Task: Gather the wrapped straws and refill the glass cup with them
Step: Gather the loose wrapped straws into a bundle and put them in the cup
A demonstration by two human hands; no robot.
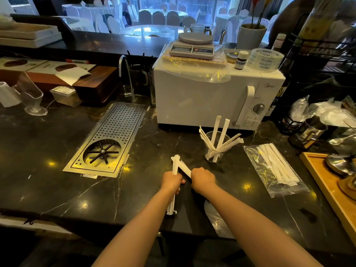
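1 glass cup (215, 151), 1 straw bag (277, 170), 1 microwave (202, 101), 1 scale (193, 46), 2 hands (171, 181); straws too bunched to count.

Low in the centre of the frame, the left hand (172, 181) is closed around a bundle of white paper-wrapped straws (175, 165), held roughly upright above the dark marbled stone counter (57, 182). Just beside it, the right hand (202, 179) grips a few straws angled toward that bundle. Right of centre stands a clear glass cup (215, 149) with several wrapped straws fanned out. Further right lies a clear plastic bag of straws (275, 170). A white microwave oven (212, 97) sits behind the cup.
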